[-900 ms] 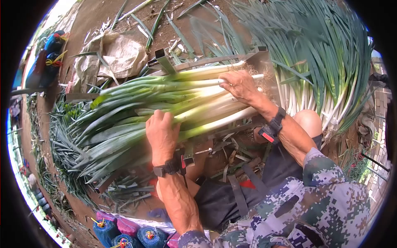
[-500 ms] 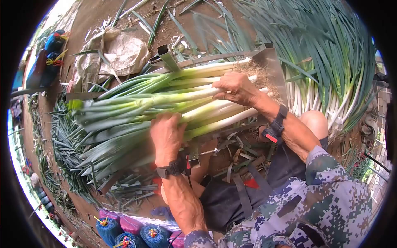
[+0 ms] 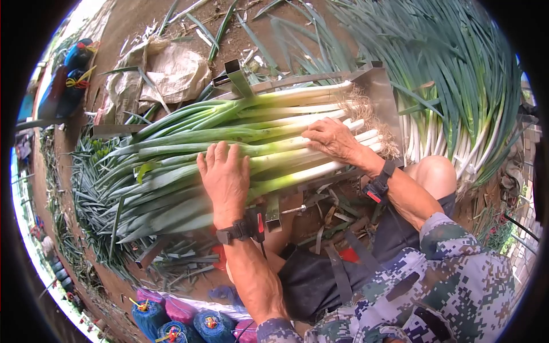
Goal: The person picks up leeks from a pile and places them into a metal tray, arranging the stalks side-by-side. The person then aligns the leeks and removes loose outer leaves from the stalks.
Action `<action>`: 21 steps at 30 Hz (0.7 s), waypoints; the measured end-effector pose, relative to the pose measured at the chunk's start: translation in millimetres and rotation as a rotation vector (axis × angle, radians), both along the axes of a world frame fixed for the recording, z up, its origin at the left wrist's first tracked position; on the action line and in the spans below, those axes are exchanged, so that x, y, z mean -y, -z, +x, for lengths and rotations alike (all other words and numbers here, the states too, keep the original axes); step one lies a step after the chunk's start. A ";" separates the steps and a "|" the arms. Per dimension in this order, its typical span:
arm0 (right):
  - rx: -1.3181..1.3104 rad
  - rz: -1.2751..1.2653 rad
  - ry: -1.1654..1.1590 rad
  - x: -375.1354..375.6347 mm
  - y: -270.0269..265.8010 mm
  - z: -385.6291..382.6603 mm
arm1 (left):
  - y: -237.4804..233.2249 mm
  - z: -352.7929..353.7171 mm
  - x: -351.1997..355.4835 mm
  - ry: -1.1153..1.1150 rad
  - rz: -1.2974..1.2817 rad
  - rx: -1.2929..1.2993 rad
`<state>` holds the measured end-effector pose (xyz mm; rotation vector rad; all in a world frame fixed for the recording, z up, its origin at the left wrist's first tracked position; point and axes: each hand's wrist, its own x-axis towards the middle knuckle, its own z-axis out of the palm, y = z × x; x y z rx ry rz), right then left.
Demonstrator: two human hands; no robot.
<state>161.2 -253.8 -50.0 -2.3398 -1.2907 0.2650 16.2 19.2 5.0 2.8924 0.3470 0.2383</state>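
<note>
A row of long green onions (image 3: 280, 144) lies side by side in a metal rack (image 3: 390, 106), white root ends to the right and green leaves to the left. My left hand (image 3: 225, 177) rests on the leaves near the middle, its fingers stretched and a little apart. On the white stalks, my right hand (image 3: 331, 139) has its fingers bent together over a green onion; the fingertips are partly hidden. Stringy roots (image 3: 366, 117) lie close to the rack's end plate.
A large pile of green onions (image 3: 452, 80) is at the right. A crumpled woven sack (image 3: 171, 74) lies at the upper left. Blue net rolls (image 3: 211, 326) stand at the lower left. Square metal posts (image 3: 237, 77) stick up from the rack. Cut leaves litter the soil.
My left hand has moved up a little and its fingers have spread. My right hand has shifted slightly down and right, and a stalk it was holding raised now lies among the others.
</note>
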 end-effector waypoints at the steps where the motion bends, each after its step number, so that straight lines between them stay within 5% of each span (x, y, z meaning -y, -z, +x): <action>1: -0.052 0.015 0.028 -0.7 -0.2 -1.6 | -1.7 -0.8 -1.7 0.017 0.008 -0.032; 11: -0.120 -0.018 0.309 -98.1 10.6 -13.3 | -9.7 6.2 2.2 -0.019 -0.057 -0.115; 17: -0.131 -0.001 0.256 -107.9 14.2 0.9 | -3.6 7.2 -4.3 -0.007 -0.113 -0.126; 21: -0.096 -0.262 0.185 -137.3 -2.0 2.9 | -11.7 11.9 -8.6 0.005 -0.182 -0.222</action>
